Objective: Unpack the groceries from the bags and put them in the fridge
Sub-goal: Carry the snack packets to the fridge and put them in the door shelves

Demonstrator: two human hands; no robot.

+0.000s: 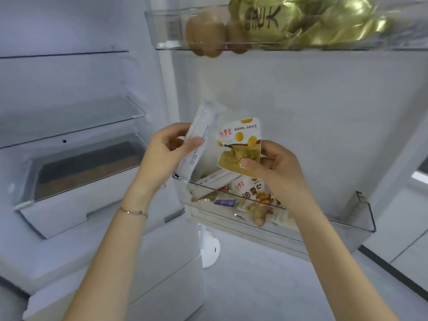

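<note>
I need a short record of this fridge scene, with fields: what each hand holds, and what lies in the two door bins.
left hand: grips a white packet, seen nearly edge-on
right hand: pinches a white-and-yellow packet near its lower edge
place of both packets: held above the lower door bin, not yet inside
lower door bin: snack packets and a piece of ginger
upper door bin: kiwis and a gold bag
fridge interior: glass shelves, a clear drawer
</note>
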